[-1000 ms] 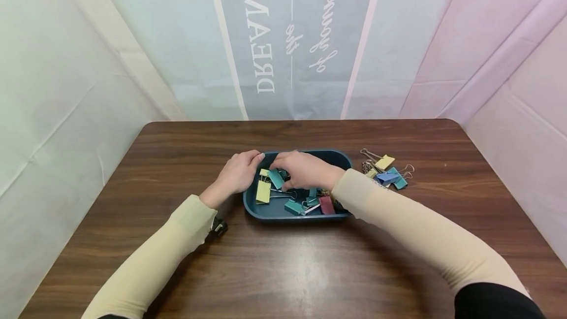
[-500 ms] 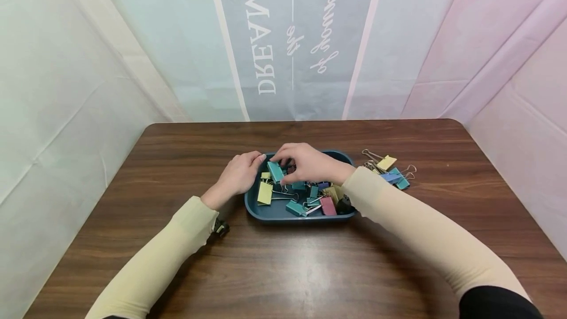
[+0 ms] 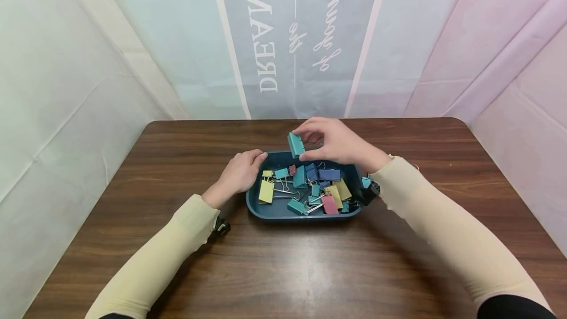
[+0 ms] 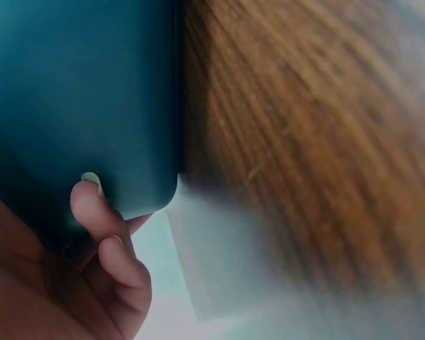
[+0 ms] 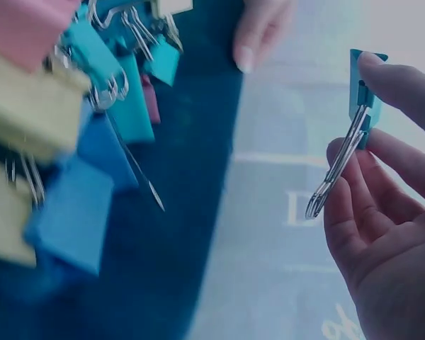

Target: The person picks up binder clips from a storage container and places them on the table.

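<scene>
Teal clip [image 3: 296,145] sits pinched in the right hand [image 3: 335,143], left hand [image 3: 239,171] gripping the tray [image 3: 305,218]: apparently mid-transfer, next needing a steady carry.

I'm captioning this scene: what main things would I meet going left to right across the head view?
Left sleeve, left hand, larger pale-yellow binder clip, held teal binder clip, right hand, right sleeve.
</scene>
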{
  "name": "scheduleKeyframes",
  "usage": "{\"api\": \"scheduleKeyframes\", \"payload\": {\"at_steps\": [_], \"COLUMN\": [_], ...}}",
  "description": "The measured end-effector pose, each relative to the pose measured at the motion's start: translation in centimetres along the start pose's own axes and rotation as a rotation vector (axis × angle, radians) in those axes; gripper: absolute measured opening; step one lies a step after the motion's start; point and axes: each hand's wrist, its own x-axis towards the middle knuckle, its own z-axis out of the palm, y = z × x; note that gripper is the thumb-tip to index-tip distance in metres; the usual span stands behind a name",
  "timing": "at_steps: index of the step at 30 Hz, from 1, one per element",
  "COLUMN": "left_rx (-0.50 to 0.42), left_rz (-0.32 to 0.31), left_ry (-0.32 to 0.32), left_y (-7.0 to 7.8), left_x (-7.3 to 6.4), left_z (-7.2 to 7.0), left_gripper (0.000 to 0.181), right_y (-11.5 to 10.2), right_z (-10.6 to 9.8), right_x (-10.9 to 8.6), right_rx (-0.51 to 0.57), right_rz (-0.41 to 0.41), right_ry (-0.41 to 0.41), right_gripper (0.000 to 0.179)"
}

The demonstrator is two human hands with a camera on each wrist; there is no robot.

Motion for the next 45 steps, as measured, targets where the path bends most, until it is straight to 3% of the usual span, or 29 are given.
{"api": "scheduleKeyframes", "payload": {"at_steps": [16, 27, 34, 45], "left_rx": [0.006, 0.013, 0.008, 0.000], "left_rz": [-0.005, -0.001, -0.009, -0.011], "left_ry": [0.005, 0.002, -0.004, 0.001], "left_y": [-0.2, -0.2, -0.2, -0.2], "left_x": [0.4, 0.3, 0.3, 0.2], "left_z": [0.2, 0.0, 0.2, 0.1], "left_gripper": [0.046, 0.045, 0.045, 0.045], "right_y": [4.0, 7.5, 9.1, 9.9], "right_z": [-4.7, -5.8, -5.4, -5.0], "right_x": [-7.2, -11.6, -13.1, -13.4], "right_rx": [-0.125, -0.243, -0.287, -0.267], "right_rz": [0.227, 0.318, 0.349, 0.395], "right_ry": [0.074, -0.012, -0.043, -0.065], "right_gripper": [0.051, 0.054, 0.052, 0.052]}}
